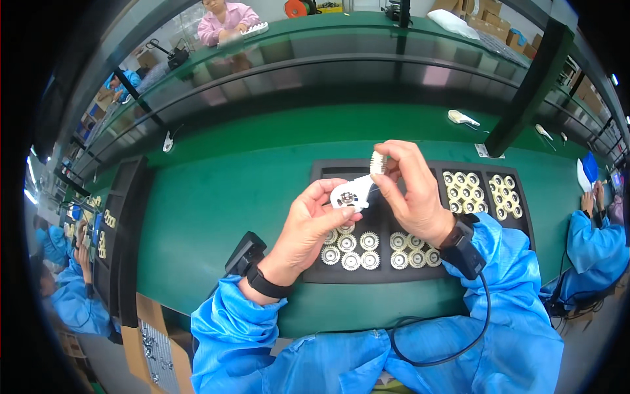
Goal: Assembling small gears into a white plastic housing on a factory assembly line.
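A white teardrop-shaped plastic housing (pixel 348 195) with a metal centre is pinched in my left hand (pixel 314 220), over the black compartment tray (pixel 338 169). My right hand (pixel 412 190) grips a cream toothed gear (pixel 377 163) edge-on between thumb and fingers, just above the housing's narrow end. A thin wire shows near that end. Below both hands, rows of similar gears (pixel 369 241) with dark centres lie in the tray's compartments. More gears (pixel 464 192) sit in its right-hand compartments. My hands and forearms hide part of the tray.
A second black tray (pixel 125 243) stands at the left, above a cardboard box (pixel 180 358) of small metal parts. White housings lie on the green belt (pixel 262 125) farther off. A dark post (pixel 531 85) rises at the right. Co-workers sit left, right and across; a cable hangs from my right wrist device.
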Available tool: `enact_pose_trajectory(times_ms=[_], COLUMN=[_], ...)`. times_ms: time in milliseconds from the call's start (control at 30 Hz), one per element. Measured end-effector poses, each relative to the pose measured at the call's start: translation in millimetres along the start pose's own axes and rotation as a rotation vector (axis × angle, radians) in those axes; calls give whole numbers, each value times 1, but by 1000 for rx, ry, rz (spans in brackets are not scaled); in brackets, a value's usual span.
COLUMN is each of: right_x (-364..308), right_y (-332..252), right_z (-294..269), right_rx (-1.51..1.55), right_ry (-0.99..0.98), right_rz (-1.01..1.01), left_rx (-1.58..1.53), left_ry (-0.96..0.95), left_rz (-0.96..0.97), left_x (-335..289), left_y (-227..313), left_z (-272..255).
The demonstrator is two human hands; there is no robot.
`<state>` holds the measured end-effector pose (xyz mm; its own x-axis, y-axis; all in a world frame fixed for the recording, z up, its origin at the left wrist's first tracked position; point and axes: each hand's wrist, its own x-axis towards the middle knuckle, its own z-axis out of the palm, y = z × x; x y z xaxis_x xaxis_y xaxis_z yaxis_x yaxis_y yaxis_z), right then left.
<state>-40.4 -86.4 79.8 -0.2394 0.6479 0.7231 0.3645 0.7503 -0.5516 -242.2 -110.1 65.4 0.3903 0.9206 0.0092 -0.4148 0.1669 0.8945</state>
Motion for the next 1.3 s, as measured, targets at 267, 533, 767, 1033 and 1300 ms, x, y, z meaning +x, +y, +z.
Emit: enact_pose_trajectory(times_ms=[267, 533, 767, 1033, 1300], right_x=[-10, -2, -4, -1, -4], right_y=[-1, -7, -5, -11, -11], right_z=[-7, -16, -12, -10, -7], right_rx=[688, 388, 406, 381, 311], right_ry=[-235, -409, -479, -497, -491], right_rz=[460, 251, 251, 231, 129], left_rx=[-105, 170, 403, 493, 509], left_ry=[12, -1, 41, 66, 91], left_rz=[89, 313, 379, 481, 433], left_x=[-10, -15, -23, -25, -29], left_y=[-6, -12, -12, -17, -16], left_z=[0, -3, 3, 1, 3])
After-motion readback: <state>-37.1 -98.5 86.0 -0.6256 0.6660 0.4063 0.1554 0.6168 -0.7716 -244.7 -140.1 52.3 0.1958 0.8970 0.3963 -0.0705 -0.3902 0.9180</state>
